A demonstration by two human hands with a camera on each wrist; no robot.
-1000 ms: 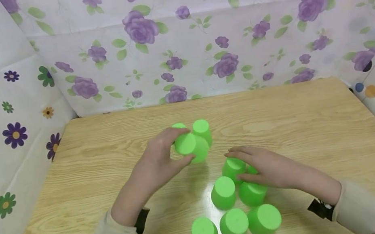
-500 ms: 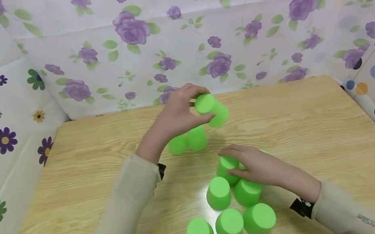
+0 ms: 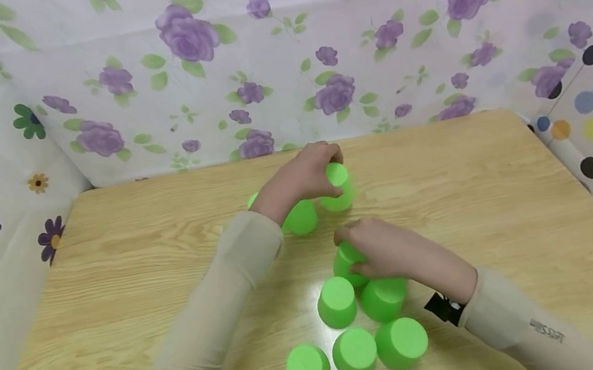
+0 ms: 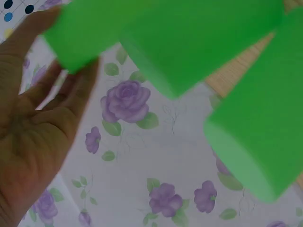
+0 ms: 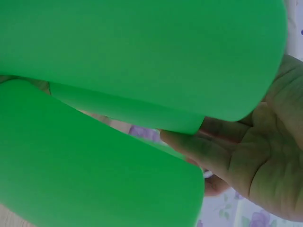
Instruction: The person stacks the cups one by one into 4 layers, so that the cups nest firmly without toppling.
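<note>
My left hand [image 3: 303, 174] holds an upside-down green cup [image 3: 340, 189] at the table's far middle, thumb on the near side and fingers behind. In the left wrist view that cup [image 4: 90, 35] sits between thumb and fingers, with two more cups beside it. Left of the held cup, one green cup [image 3: 302, 218] stands partly under the wrist and another [image 3: 253, 199] is mostly hidden by the forearm. My right hand [image 3: 385, 248] grips a second upside-down cup [image 3: 346, 262], its fingertips [image 5: 177, 142] on the cup's side in the right wrist view.
Near the right hand stand a green cup [image 3: 337, 303] and another [image 3: 385, 297]. Closer to me is a row of three cups, with the left one [image 3: 308, 369] slightly apart. The wooden table [image 3: 112, 272] meets a flowered cloth [image 3: 142, 93] behind.
My left hand lifted a cup off the far pair, carried it right and lowered it beside them. My right hand's fingers have closed round the cup it hovered over.
</note>
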